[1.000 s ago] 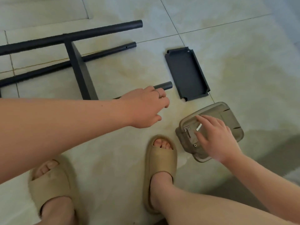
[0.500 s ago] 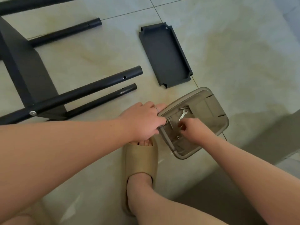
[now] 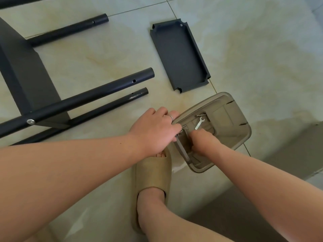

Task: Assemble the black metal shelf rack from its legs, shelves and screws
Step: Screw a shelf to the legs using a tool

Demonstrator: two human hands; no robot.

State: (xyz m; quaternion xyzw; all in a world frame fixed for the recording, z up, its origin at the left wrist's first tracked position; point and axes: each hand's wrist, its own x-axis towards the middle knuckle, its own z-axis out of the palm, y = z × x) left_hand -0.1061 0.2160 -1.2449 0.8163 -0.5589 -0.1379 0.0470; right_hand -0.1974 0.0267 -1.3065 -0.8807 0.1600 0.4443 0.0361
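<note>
A partly built black rack lies on the floor at left, with one shelf (image 3: pixel 26 70) screwed between black legs (image 3: pixel 90 96). A thinner leg (image 3: pixel 111 106) lies beside it and another leg (image 3: pixel 70 28) further back. A loose black shelf (image 3: pixel 178 55) lies flat in the middle. Beside it, a tan plastic tray (image 3: pixel 232 119) holds a small wrench (image 3: pixel 199 123) and screws (image 3: pixel 201 115). My left hand (image 3: pixel 155 130) curls its fingers over the tray's left rim. My right hand (image 3: pixel 202 140) reaches down inside the tray with curled fingers, and its fingertips are hidden.
My foot in a tan slipper (image 3: pixel 152 173) stands just left of the tray, under my left wrist. The pale tiled floor (image 3: pixel 262 67) stretches right and behind the loose shelf. A darker strip of floor (image 3: pixel 297 154) runs along the lower right.
My left hand has left the leg and moved to the tray's rim. My right hand has dipped from the tray's top down into it. In the last half second both hands barely shift.
</note>
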